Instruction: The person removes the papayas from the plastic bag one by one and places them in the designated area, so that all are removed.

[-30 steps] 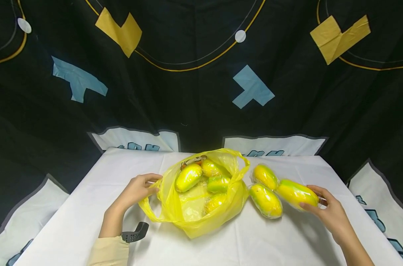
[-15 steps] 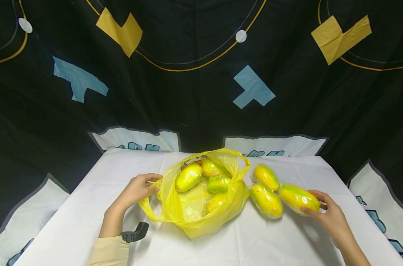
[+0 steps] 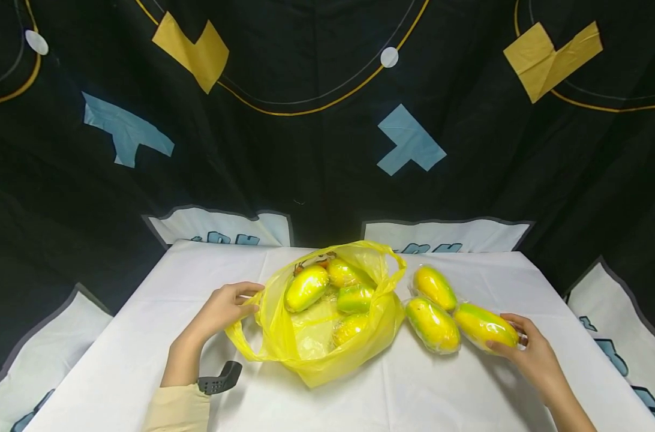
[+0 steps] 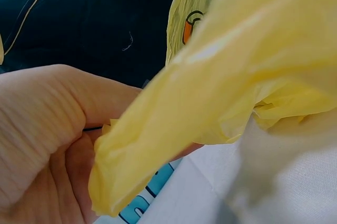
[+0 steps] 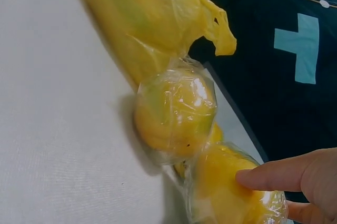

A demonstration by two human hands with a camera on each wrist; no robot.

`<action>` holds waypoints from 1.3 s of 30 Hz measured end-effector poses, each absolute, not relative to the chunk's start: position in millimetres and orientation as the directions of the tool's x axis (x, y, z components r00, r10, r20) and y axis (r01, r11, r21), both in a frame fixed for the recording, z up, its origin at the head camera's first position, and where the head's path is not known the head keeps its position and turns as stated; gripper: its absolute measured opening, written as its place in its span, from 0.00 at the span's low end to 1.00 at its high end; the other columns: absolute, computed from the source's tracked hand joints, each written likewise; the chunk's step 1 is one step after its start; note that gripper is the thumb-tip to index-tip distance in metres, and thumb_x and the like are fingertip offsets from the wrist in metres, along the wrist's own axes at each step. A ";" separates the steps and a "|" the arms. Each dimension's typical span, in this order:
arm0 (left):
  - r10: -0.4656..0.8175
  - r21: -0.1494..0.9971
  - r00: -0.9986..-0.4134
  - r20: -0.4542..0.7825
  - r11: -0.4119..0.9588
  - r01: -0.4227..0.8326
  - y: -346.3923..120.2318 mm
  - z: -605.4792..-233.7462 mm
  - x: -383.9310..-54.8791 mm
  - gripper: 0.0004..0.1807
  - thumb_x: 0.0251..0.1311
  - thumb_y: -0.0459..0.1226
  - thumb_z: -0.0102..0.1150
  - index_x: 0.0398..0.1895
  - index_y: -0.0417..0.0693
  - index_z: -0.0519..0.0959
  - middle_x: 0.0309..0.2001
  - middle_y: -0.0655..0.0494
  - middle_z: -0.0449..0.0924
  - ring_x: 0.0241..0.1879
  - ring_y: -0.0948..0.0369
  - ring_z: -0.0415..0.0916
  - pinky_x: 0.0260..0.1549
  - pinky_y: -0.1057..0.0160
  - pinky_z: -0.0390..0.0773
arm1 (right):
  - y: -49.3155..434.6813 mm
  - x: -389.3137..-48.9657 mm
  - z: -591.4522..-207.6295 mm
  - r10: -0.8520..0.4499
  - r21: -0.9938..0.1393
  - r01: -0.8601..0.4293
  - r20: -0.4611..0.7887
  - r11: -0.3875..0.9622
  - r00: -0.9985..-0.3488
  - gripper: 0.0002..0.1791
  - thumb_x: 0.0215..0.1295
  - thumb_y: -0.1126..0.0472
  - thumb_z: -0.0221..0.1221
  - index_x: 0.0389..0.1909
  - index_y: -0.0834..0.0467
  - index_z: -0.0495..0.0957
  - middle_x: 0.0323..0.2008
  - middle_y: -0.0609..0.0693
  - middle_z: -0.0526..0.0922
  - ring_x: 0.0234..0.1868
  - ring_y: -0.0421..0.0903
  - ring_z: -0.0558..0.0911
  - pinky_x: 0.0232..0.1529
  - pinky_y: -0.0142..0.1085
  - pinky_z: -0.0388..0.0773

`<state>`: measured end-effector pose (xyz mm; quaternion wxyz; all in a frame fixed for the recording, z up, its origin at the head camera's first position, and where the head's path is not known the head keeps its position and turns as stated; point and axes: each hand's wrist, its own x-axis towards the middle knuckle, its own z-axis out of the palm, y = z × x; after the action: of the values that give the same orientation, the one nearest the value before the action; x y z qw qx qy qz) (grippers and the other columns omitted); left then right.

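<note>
A yellow plastic bag (image 3: pixel 317 372) lies with its mouth open on the white table. Inside are several oblong yellow-green fruits (image 3: pixel 307 288), like papayas, in clear film. My left hand (image 3: pixel 229 306) pinches the bag's left edge beside a handle loop; in the left wrist view, yellow plastic hides part of the fingers. My right hand (image 3: pixel 532 354) grips the right end of a wrapped yellow-green fruit (image 3: pixel 481 324), thumb on the near side, fingers on the far side. Two more wrapped fruits (image 3: pixel 432 324) lie between it and the bag, close to it.
A white cloth covers the table (image 3: pixel 387 402). Behind it hangs a black backdrop (image 3: pixel 306 168) with yellow and blue shapes. A black device (image 3: pixel 221 378) is on my left wrist, just above the cloth.
My right hand has brought the gripped fruit down and slightly nearer to me. The small fruit behind has shifted slightly right. My left hand and the bag stay where they were.
</note>
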<state>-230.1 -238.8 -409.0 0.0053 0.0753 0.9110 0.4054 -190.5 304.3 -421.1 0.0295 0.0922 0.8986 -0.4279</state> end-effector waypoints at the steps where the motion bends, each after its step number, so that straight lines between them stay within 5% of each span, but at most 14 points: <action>1: 0.142 0.741 -0.989 0.050 0.658 0.132 -238.8 -409.2 -230.1 0.22 0.59 0.31 0.62 0.58 0.39 0.76 0.53 0.41 0.78 0.50 0.43 0.78 0.48 0.48 0.78 | 304.8 -190.6 -422.0 0.140 -0.763 0.190 -0.131 0.618 -0.981 0.48 0.60 0.46 0.65 0.71 0.66 0.51 0.68 0.72 0.52 0.64 0.72 0.57 0.58 0.67 0.60; 14: 0.135 0.743 -0.991 0.027 0.661 0.110 -239.0 -409.8 -230.6 0.22 0.59 0.31 0.62 0.59 0.40 0.76 0.55 0.41 0.77 0.52 0.42 0.77 0.49 0.48 0.78 | 305.8 -193.7 -432.2 0.147 -0.739 0.211 -0.151 0.640 -0.977 0.47 0.60 0.50 0.65 0.70 0.66 0.50 0.66 0.75 0.53 0.60 0.71 0.60 0.55 0.66 0.61; 23: 0.138 0.744 -0.990 0.025 0.659 0.111 -239.5 -409.9 -230.8 0.22 0.59 0.31 0.62 0.58 0.39 0.76 0.54 0.41 0.78 0.51 0.43 0.77 0.48 0.48 0.79 | 304.8 -193.9 -430.0 0.129 -0.736 0.199 -0.152 0.647 -0.980 0.47 0.60 0.53 0.66 0.70 0.68 0.49 0.67 0.76 0.51 0.66 0.74 0.51 0.61 0.71 0.49; 39: 0.140 0.733 -0.990 0.031 0.670 0.118 -238.2 -410.6 -231.4 0.22 0.59 0.31 0.62 0.58 0.39 0.76 0.53 0.40 0.78 0.50 0.42 0.78 0.48 0.47 0.78 | 306.8 -188.4 -421.2 0.115 -0.699 0.133 -0.072 0.703 -0.991 0.44 0.59 0.55 0.66 0.68 0.69 0.54 0.65 0.76 0.54 0.66 0.75 0.51 0.60 0.71 0.51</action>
<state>-231.4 -238.2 -410.6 0.0137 0.0706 0.9136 0.4003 -188.4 306.8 -421.2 0.0115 0.0673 0.9227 -0.3795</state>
